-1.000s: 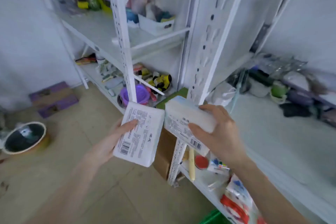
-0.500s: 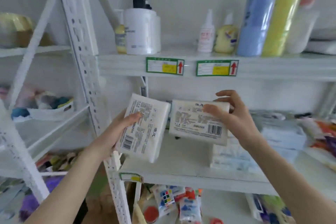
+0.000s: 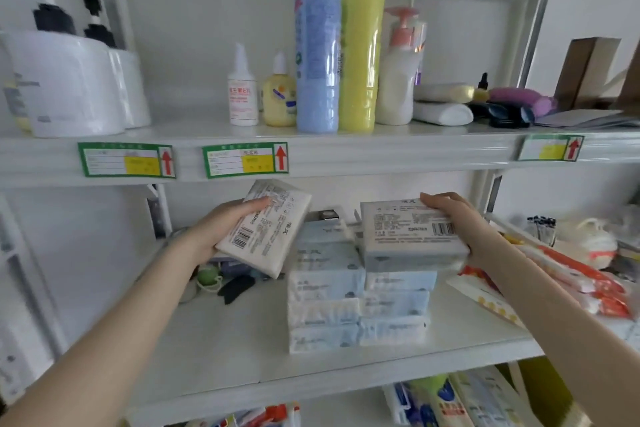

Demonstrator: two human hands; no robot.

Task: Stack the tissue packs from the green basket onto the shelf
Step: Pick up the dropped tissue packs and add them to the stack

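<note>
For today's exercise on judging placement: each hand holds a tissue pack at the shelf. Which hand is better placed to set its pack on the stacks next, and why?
Probably the right hand: its pack lies flat directly over the right stack, while the left hand holds its pack tilted, left of the stacks.

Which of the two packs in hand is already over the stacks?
The right hand's pack, held level atop the right-hand stack. The left hand's pack is tilted, off to the left of the stacks.
</note>
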